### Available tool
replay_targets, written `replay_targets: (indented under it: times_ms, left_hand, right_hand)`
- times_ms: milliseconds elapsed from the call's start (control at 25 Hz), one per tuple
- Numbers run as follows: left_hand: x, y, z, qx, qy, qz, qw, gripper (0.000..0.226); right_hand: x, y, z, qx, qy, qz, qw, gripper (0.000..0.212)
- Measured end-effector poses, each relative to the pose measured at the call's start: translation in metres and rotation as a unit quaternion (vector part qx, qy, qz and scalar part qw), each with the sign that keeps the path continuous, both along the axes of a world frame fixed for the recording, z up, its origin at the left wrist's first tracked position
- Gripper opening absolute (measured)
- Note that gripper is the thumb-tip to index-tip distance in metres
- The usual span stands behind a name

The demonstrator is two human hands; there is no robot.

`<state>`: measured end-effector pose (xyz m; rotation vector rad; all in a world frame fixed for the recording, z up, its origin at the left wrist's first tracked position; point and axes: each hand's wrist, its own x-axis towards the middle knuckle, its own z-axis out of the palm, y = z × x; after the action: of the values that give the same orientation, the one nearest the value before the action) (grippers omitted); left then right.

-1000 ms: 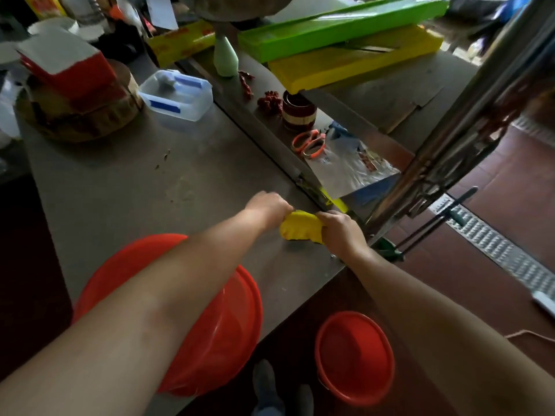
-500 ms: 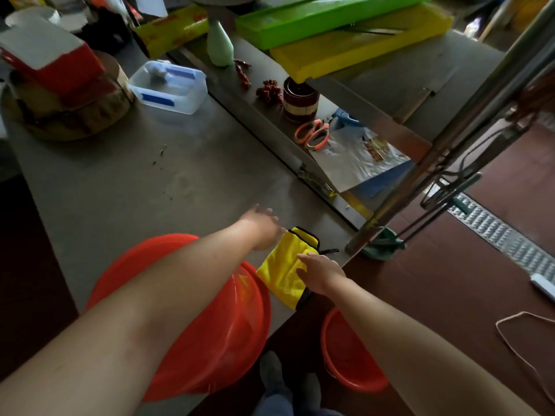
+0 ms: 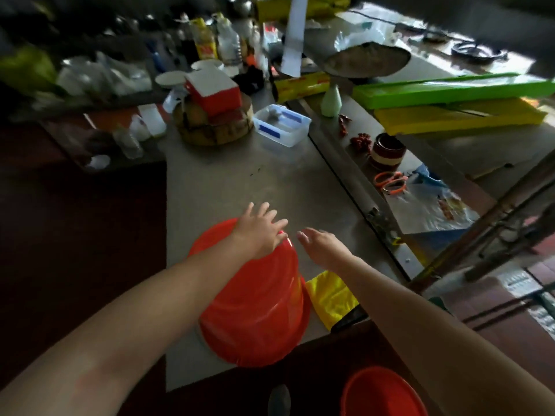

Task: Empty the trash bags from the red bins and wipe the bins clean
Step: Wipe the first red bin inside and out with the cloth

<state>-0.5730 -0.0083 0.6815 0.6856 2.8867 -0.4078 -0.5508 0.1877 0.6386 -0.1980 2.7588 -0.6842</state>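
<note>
Presently the red bin (image 3: 255,301) lies tipped on the counter (image 3: 225,190), left hand (image 3: 258,232) spread flat on its far end, right hand (image 3: 321,247) empty and relaxed at three o'clock; it looks light, slick plastic, best gripped by the rim.

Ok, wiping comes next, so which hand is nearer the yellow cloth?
Right. The right hand hovers just beyond the yellow cloth; the left hand rests on the red bin beside it.

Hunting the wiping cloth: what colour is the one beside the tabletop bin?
The cloth is yellow; head view.
</note>
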Motion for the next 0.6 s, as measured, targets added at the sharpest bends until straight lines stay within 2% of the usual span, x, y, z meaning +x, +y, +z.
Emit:
replay_targets:
  times_ms: [120,280,480,600]
  left_hand:
    - [0.038,-0.050,0.000,0.014,0.005,0.078,0.997,0.062]
    - [0.088,-0.103,-0.012,0.024,-0.039,0.216,0.975,0.077]
    - [0.116,-0.140,-0.019,0.126,-0.152,0.322,0.926,0.105]
    - [0.129,-0.158,-0.020,0.217,-0.210,0.318,0.899,0.114]
  right_hand:
    - [-0.006,-0.046,0.013,-0.027,-0.048,-0.001,0.998,0.070]
    - [0.004,-0.089,0.016,0.021,-0.078,0.007,0.997,0.109]
    - [0.023,-0.102,0.015,0.075,-0.116,-0.012,0.990,0.128]
    - [0.042,-0.114,0.013,0.068,-0.169,-0.032,0.983,0.134]
